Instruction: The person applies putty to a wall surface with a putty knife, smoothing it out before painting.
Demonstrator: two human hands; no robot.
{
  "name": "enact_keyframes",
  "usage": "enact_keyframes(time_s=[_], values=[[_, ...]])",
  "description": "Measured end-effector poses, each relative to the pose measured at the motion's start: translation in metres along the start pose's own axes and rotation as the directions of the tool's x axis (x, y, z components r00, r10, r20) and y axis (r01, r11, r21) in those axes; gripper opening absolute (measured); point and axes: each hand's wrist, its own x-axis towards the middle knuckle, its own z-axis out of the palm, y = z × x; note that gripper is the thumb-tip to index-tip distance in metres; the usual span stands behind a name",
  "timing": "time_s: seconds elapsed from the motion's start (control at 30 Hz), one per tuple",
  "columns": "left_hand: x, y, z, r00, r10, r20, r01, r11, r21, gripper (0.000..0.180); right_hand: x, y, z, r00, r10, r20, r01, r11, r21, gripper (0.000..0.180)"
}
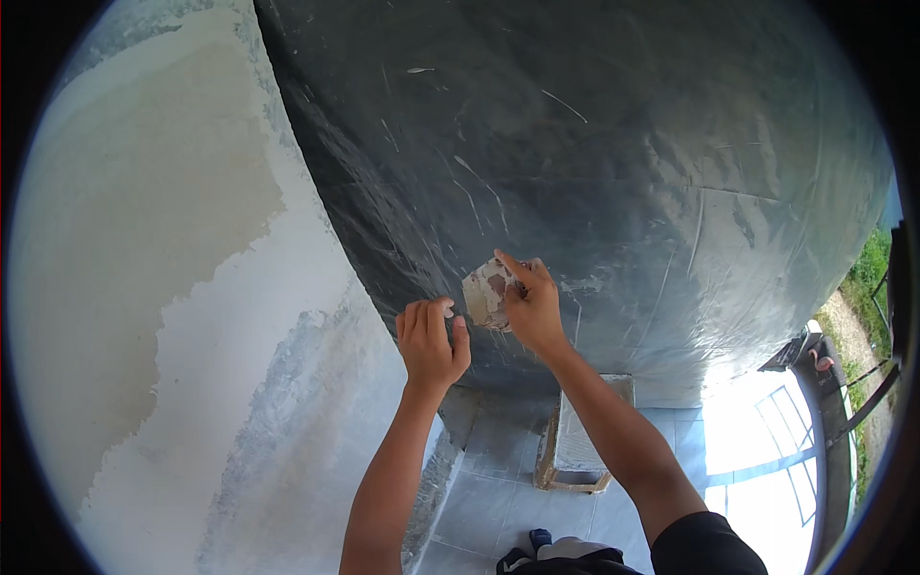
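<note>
1. One scraper (486, 296) is in the right hand (533, 305), in front of the dark sheet (613, 144), near the sheet's lower left edge; its blade points left, toward the left hand (431, 343).
2. Its long axis seems to run roughly sideways, but the handle is hidden by the grip; pale residue blotches the blade.
3. Whether the blade touches the sheet is hard to tell. The right forearm partly covers the stool (575, 439).
4. Right hand: closed on the scraper, index finger stretched along the blade's upper edge, forearm slanting up-left.
5. Left hand: half open, fingers bent, thumb apart, nothing visibly held, forearm rising steeply beside the pale wall (287, 383).
</note>
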Motion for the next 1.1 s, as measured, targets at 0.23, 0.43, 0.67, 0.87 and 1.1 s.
enact_keyframes(time_s=[0.23, 0.43, 0.67, 0.87, 1.1], values=[[-0.031, 0.061, 0.082, 0.994, 0.007, 0.111, 0.011, 0.986, -0.165, 0.026, -0.032, 0.060, -0.082, 0.992, 0.127, -0.017, -0.128, 0.966, -0.225, 0.060], [-0.061, 0.104, 0.142, 0.963, 0.003, 0.268, 0.064, 0.969, -0.241, 0.026, -0.060, 0.112, -0.141, 0.937, 0.330, -0.114, -0.348, 0.911, -0.221, 0.065], [-0.119, 0.141, 0.205, 0.895, -0.003, 0.445, 0.137, 0.954, -0.268, 0.028, -0.101, 0.186, -0.203, 0.879, 0.473, -0.054, -0.468, 0.838, -0.282, 0.040], [-0.190, 0.162, 0.235, 0.771, -0.068, 0.633, 0.291, 0.922, -0.255, 0.030, -0.158, 0.248, -0.223, 0.788, 0.607, -0.102, -0.599, 0.718, -0.354, 0.029], [-0.271, 0.169, 0.252, 0.621, -0.044, 0.783, 0.368, 0.898, -0.242, 0.038, -0.234, 0.280, -0.219, 0.641, 0.755, -0.135, -0.740, 0.562, -0.370, 0.025]])
